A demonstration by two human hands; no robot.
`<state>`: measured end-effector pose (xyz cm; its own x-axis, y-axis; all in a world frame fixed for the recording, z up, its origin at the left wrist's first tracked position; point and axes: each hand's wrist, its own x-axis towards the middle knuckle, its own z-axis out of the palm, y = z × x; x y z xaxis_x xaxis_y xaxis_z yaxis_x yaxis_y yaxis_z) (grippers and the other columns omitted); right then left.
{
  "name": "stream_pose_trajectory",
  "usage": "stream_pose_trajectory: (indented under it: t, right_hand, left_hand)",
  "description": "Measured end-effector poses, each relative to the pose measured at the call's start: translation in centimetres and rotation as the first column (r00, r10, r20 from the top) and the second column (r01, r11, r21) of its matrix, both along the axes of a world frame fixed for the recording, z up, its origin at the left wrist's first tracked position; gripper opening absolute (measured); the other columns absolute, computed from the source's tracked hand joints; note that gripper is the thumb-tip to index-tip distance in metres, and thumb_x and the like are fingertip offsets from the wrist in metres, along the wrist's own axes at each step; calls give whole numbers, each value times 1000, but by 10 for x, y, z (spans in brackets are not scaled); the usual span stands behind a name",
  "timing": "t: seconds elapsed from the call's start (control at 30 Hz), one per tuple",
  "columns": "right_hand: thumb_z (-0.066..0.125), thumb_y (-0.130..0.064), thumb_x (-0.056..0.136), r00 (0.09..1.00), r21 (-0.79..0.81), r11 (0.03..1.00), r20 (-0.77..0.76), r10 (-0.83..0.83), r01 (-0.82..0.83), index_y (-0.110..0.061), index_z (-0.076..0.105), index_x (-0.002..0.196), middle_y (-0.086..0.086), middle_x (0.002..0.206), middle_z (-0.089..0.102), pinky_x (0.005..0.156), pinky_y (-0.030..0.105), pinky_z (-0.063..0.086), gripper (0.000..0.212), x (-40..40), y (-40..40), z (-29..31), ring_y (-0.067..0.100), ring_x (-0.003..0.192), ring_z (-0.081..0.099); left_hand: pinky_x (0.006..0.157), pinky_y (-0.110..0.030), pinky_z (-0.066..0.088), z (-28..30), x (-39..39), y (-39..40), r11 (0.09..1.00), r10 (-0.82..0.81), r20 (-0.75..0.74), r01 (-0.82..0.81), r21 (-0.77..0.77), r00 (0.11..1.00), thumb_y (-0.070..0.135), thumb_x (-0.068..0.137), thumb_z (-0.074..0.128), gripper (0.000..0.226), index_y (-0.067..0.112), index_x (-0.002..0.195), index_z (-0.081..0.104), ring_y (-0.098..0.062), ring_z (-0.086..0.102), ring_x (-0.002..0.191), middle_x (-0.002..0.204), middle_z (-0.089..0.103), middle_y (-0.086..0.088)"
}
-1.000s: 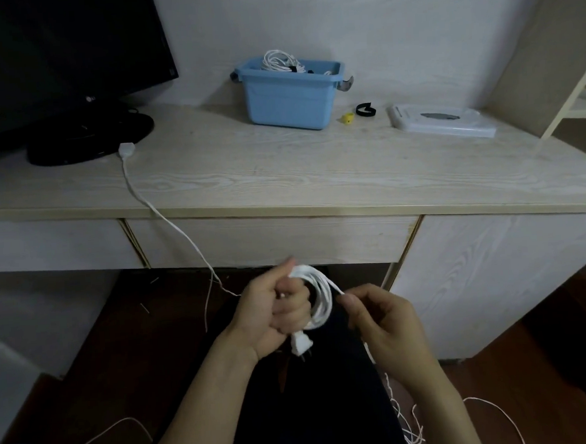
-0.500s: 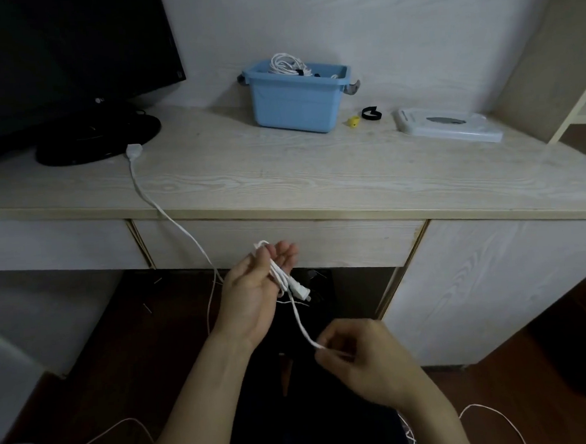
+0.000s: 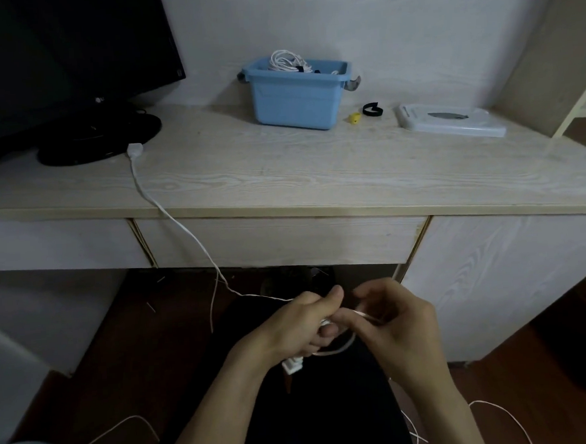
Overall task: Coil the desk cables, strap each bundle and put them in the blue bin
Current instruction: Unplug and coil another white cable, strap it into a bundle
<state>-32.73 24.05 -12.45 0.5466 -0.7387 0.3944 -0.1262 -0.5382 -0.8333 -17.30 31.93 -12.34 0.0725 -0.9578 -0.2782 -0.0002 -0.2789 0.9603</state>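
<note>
While both hands clutch it, white cable slants desk-to-lap.

Your left hand dropped from the desk drawer front to your lap | your right hand rose to meet it | white cable loop now spans both hands, plug below

Both forearms reach fwd from bottom of view, hands meeting low at centre. Left hand fist-curled round cable loops, thumb up. Right hand touching it, fingers bent, pinching a strand btwn fingertips.
</note>
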Motion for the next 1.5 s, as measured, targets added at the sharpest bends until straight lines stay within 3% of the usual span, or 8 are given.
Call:
stream_pose_trajectory:
  t: [0.27,0.47,0.67,0.83,1.03,1.17,1.3,1.5]
  right_hand:
    - [70,-57,83,991,182,976,-40,129,-119,-23,74,81,4,71,71,63,51,56,35,-9,-15,-8,25,65,68]
    - [71,-39,84,970,227,958,-129,208,-175,-19,73,74,8,56,59,50,22,37,23,-21,-24,-7,7,47,46]
    - [64,-17,93,967,390,908,-132,220,-153,-5,70,83,-1,48,52,49,26,37,17,-33,-35,-6,9,44,43]
    - [67,-48,79,949,315,947,-278,149,-57,-10,70,68,0,48,46,51,31,33,40,-51,-51,-10,13,46,38]
    - [62,-26,94,961,248,969,-266,74,-6,-23,72,91,6,65,69,48,24,43,11,-47,-49,-10,11,47,52]
    - [64,-16,95,909,208,977,-395,136,-56,-22,72,81,2,71,69,60,33,50,18,-38,-43,-14,14,61,60]
    - [70,-23,91,829,238,948,-470,305,-213,-26,74,77,-6,70,70,57,23,48,15,-22,-28,-10,6,59,61]
    - [71,-20,89,620,413,791,-492,611,-451,-30,75,79,-16,76,72,70,15,50,14,-5,-3,-2,1,73,67]
  left_hand:
    - [42,-23,5,-2,13,6,977,187,-407,-214,-20,894,47,90,47,51,22,53,23,-6,10,36,45,15,8]
    - [42,-25,9,-4,30,12,889,297,-740,-458,-18,603,45,93,36,50,23,49,35,-9,6,45,47,19,7]
    - [33,-22,16,-14,44,10,698,379,-875,-714,56,302,24,90,40,40,23,50,37,-7,16,32,44,23,9]
    - [35,-20,20,-23,68,19,519,409,-909,-841,154,86,33,104,33,52,22,55,43,-7,21,33,46,28,10]
    - [61,-22,30,-20,68,20,468,404,-909,-877,107,104,24,104,32,32,16,77,47,-9,33,51,63,39,5]
    - [70,-22,41,-22,62,16,513,391,-894,-858,12,221,25,105,36,26,14,88,52,-10,47,60,73,48,3]
    - [77,-24,47,-24,57,10,498,488,-808,-865,-52,330,31,102,41,24,15,94,57,-8,55,66,75,54,5]
    - [72,-23,47,-25,56,4,359,650,-712,-933,-19,265,23,104,41,24,12,89,56,-10,51,67,76,49,2]
